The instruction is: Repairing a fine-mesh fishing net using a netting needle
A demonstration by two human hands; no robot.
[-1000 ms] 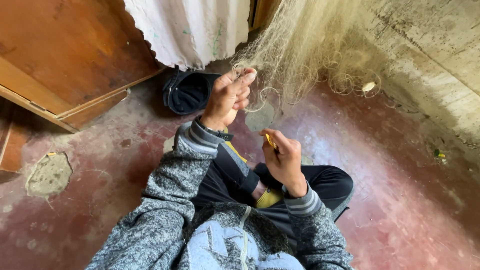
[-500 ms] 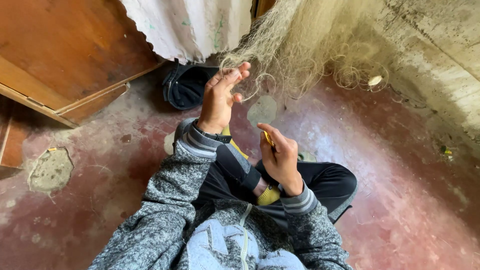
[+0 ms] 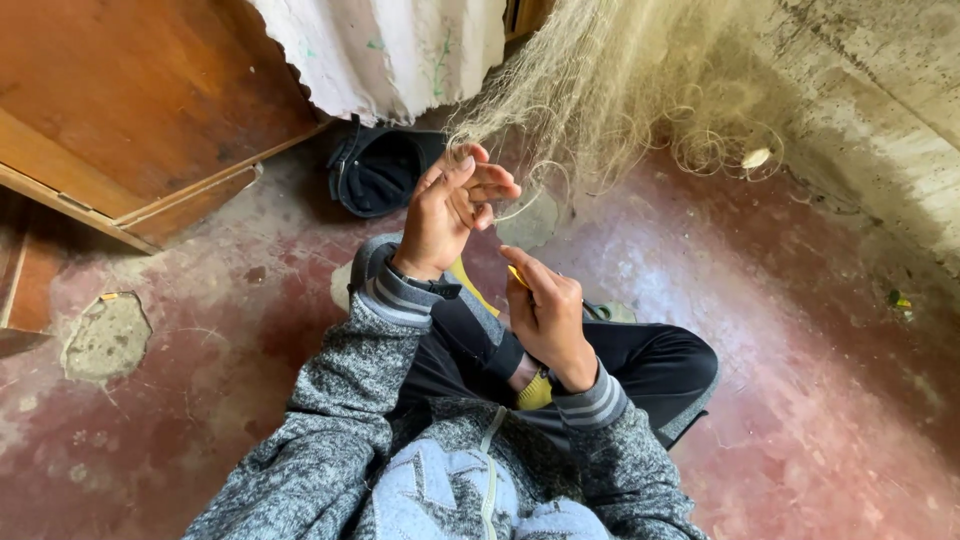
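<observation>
The left hand point(image 3: 452, 212) pinches strands of the net point(image 3: 610, 90), which hangs just above it, while the right hand point(image 3: 548, 315), below the net, grips a yellow needle point(image 3: 516, 274).

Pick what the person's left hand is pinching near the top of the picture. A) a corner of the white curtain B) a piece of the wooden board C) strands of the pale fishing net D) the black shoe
C: the left hand is raised with its fingers closed on thin strands of the pale fishing net, apart from the curtain and the shoe.
</observation>
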